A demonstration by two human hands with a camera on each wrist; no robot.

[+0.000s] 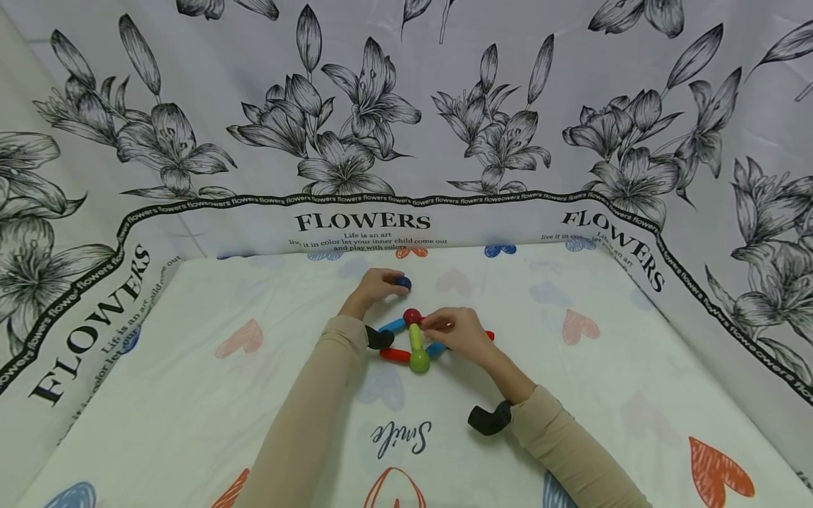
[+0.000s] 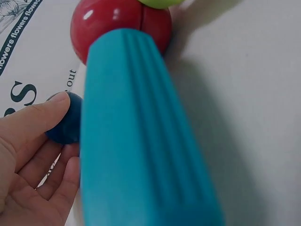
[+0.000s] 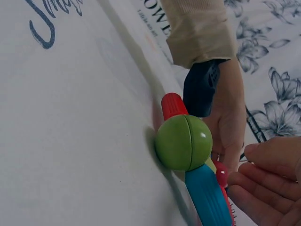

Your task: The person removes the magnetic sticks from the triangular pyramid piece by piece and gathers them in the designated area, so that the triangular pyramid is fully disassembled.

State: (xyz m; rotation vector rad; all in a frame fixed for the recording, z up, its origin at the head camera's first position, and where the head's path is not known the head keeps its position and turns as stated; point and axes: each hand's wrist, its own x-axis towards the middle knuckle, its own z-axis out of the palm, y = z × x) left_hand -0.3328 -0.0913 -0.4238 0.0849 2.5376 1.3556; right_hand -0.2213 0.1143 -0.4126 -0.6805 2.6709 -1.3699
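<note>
A: What is sitting closest to the lens?
B: A teal stick (image 2: 141, 136) is filling the left wrist view, joining a red ball (image 2: 117, 23) at its far end.

A: And the left hand?
B: The left hand (image 1: 375, 284) is pinching a dark blue ball (image 1: 403, 283) between thumb and fingers, just behind the toy on the heart-print sheet (image 1: 190, 395).

A: The right hand?
B: The right hand (image 1: 459, 333) is resting over the toy's right side with fingers curled on the sticks there; the exact grip is hidden. A green ball (image 3: 183, 142) is lying at the near corner, touching a red stick (image 3: 173, 104)
</note>
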